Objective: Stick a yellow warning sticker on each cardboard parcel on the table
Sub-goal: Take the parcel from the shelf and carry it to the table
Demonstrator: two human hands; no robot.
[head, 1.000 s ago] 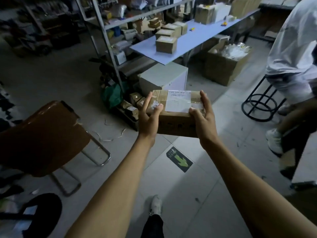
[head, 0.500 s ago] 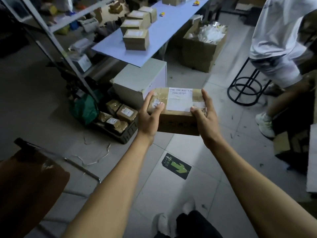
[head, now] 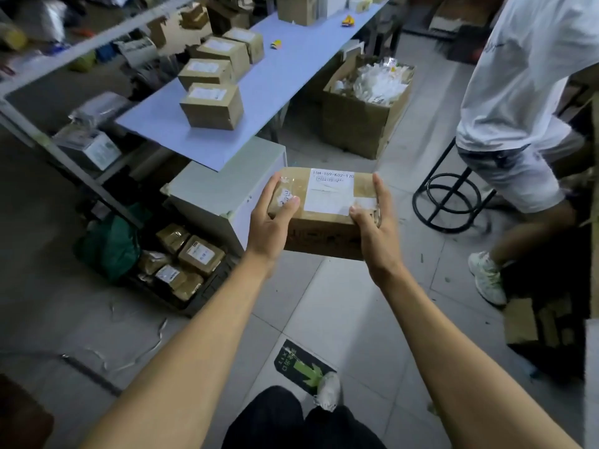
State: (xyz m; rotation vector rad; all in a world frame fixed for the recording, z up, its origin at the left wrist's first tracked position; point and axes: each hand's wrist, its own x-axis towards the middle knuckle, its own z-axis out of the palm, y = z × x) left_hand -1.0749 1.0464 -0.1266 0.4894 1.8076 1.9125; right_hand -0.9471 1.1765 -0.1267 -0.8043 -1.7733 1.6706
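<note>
A: Which way does the cardboard parcel (head: 324, 215) lie?

B: Its long axis runs left to right across the view, top face up with the white shipping label (head: 330, 194) uppermost; the printed code reads upright from the wearer's side.

A: And the hands?

B: It is held in the air between them, over the tiled floor (head: 372, 303) and short of the blue table (head: 275, 79). The left hand (head: 270, 226) grips the left end, thumb curled onto the taped top; the right hand (head: 376, 228) grips the right end, thumb on the label's corner, fingers wrapped along the side.

A: Surfaces?

B: Plain brown card, a squat rectangular block, glossy clear tape over the top, matte paper label. On the table stand four similar parcels (head: 212, 105) in a row, each with a white label. An open carton (head: 363, 124) of clear plastic bags sits on the floor beside it
</note>
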